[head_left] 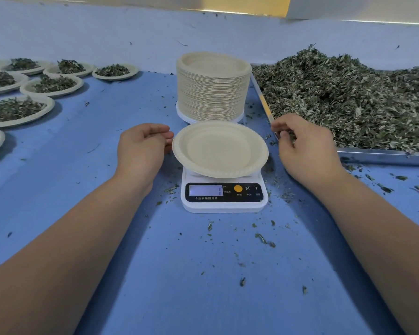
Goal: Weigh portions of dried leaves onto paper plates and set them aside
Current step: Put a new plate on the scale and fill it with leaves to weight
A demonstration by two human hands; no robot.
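An empty paper plate (pixel 220 149) sits on a white digital scale (pixel 224 194) in the middle of the blue table. My left hand (pixel 142 147) is at the plate's left rim, fingers curled and fingertips touching the edge. My right hand (pixel 305 148) is at the near left corner of a metal tray (pixel 382 154) heaped with dried leaves (pixel 348 97), and its curled fingers pinch a small clump of leaves. A tall stack of empty paper plates (pixel 212 87) stands right behind the scale.
Several paper plates filled with leaves (pixel 17 110) lie at the left of the table. Loose leaf bits (pixel 264 238) are scattered around the scale and in front of the tray. A pale wall runs along the table's far edge.
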